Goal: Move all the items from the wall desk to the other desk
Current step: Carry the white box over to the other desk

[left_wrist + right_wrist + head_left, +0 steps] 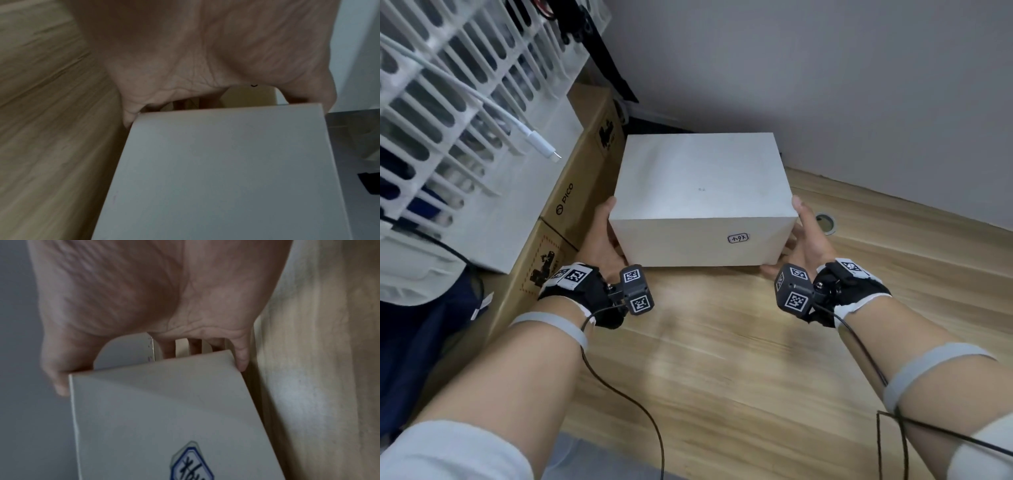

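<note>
A plain white box (702,192) with a small handwritten label (738,238) on its near face sits at the back of the wooden desk (722,342), close to the wall. My left hand (602,240) grips its left side, thumb at the top edge. My right hand (808,240) grips the right side the same way. In the left wrist view the palm (185,65) lies against the box (226,170). In the right wrist view the fingers (241,360) wrap the box's (164,410) end. Whether the box rests on the desk or hangs just above it, I cannot tell.
Brown cardboard cartons (582,192) stand tight against the box's left side, with white slatted baskets (465,85) stacked beyond them. A white cable plug (541,144) hangs over the cartons. A round cable hole (825,222) lies in the desk just right of my right hand.
</note>
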